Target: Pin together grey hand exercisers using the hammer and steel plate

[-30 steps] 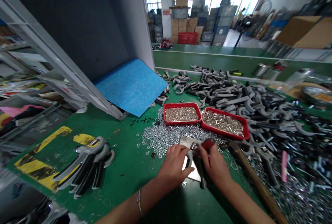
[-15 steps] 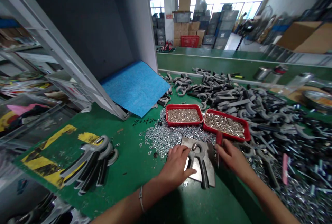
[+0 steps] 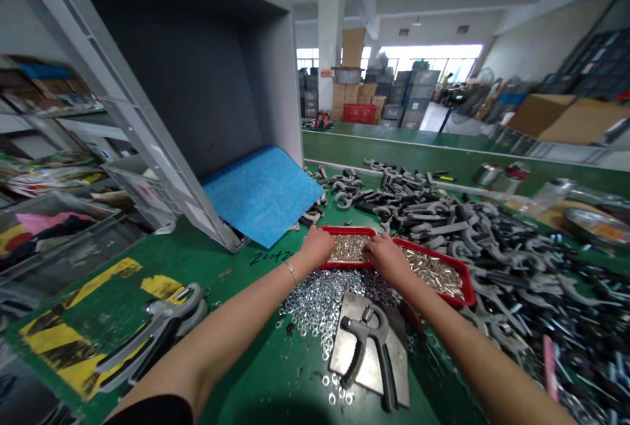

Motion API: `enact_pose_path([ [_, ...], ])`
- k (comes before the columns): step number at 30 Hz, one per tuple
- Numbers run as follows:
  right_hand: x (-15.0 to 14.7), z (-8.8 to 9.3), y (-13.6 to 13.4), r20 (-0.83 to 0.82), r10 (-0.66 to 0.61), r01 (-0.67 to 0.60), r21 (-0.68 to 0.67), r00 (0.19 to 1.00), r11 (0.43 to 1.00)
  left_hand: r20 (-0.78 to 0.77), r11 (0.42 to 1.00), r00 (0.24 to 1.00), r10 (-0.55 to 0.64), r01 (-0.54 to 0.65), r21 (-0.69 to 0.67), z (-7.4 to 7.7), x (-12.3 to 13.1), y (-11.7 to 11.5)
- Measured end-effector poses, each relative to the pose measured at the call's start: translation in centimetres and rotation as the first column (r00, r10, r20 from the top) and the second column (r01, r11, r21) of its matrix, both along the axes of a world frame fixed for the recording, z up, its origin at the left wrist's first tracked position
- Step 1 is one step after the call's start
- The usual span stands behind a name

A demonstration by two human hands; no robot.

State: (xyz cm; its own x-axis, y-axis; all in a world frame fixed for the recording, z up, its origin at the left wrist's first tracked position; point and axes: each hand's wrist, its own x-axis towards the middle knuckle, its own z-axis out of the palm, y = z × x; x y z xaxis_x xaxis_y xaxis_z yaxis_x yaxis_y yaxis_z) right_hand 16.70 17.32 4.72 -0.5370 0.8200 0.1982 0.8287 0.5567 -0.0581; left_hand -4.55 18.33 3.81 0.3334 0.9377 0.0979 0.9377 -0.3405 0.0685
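Observation:
Over the left end of a red tray (image 3: 352, 266) of small metal pieces, my left hand (image 3: 317, 246) is closed, its fingertips hidden. At the tray's right end my right hand (image 3: 387, 259) is closed too, its fingers bent down over the rim; what either hand holds cannot be made out. Nearer me, a grey-and-black hand grip strengthener (image 3: 382, 349) with a small spring lies on a metal plate (image 3: 339, 353), touched by neither hand. A red-handled screwdriver (image 3: 412, 317) lies beside the plate, partly behind my right forearm.
A second red tray (image 3: 465, 281) holds metal pins. Loose nuts (image 3: 308, 310) spread around the plate. Many grip handles (image 3: 433, 215) are heaped at the right. More hand grips (image 3: 172, 320) lie at the left, near a grey crate (image 3: 197, 84) with a blue sheet (image 3: 266, 192).
My left hand has left the hand grip and moved forward to the tray. My right hand has let go of the red-handled screwdriver and moved to the same tray. The view has tilted up.

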Motion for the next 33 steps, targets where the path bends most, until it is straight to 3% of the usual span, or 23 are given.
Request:
enact_pose_path([
  [3,-0.9,-1.0,1.7,0.033,0.002,-0.001,-0.037,0.999,0.999,0.051,0.999,0.998,0.025,-0.027,0.035,-1.1,-0.3,-0.8],
  [7,-0.9,-1.5,2.1,-0.005,-0.03,0.029,-0.103,1.0,0.994,0.183,0.997,0.982,0.048,-0.058,0.05,-1.3,-0.8,-1.0],
  [11,-1.3,-1.4,2.2,-0.161,-0.114,0.087,-0.164,0.98,0.983,0.344,0.995,0.937,0.054,-0.079,0.059,-0.8,-1.1,-1.3],
  [14,-1.3,-0.9,1.9,-0.334,-0.166,0.091,-0.229,0.928,0.969,0.424,0.998,0.905,0.012,-0.04,0.056,-0.2,-1.3,-3.2],
  [18,0.7,-0.6,-2.3,-0.582,-0.219,0.018,-0.33,0.783,0.944,0.645,0.999,0.764,-0.03,0.036,0.003,-0.1,-1.6,-8.7],
  [21,3.1,-1.6,-8.2,-0.699,-0.297,-0.024,-0.41,0.65,0.912,0.787,0.982,0.612,0.082,0.086,-0.169,-0.7,-0.8,-13.1],
  [23,4.2,-2.7,-11.9,-0.728,-0.355,-0.062,-0.477,0.587,0.877,0.807,0.951,0.571,0.151,0.138,-0.275,-1.1,0.5,-15.0],
  [25,4.6,-3.6,-14.6,-0.703,-0.364,-0.074,-0.508,0.611,0.858,0.79,0.945,0.604,0.103,0.189,-0.268,-1.7,2.2,-16.0],
  [27,4.6,-4.3,-16.0,-0.656,-0.308,-0.049,-0.466,0.689,0.883,0.718,0.963,0.696,-0.026,0.211,-0.169,-2.2,3.9,-16.2],
  [30,4.2,-4.9,-16.2,-0.56,-0.118,-0.037,-0.258,0.82,0.966,0.544,0.98,0.826,-0.149,0.196,-0.029,-3.3,5.5,-15.9],
  [33,3.9,-5.5,-15.6,-0.479,0.007,-0.088,-0.146,0.878,0.985,0.434,0.981,0.883,-0.182,0.194,0.016,-4.3,5.8,-15.7],
])
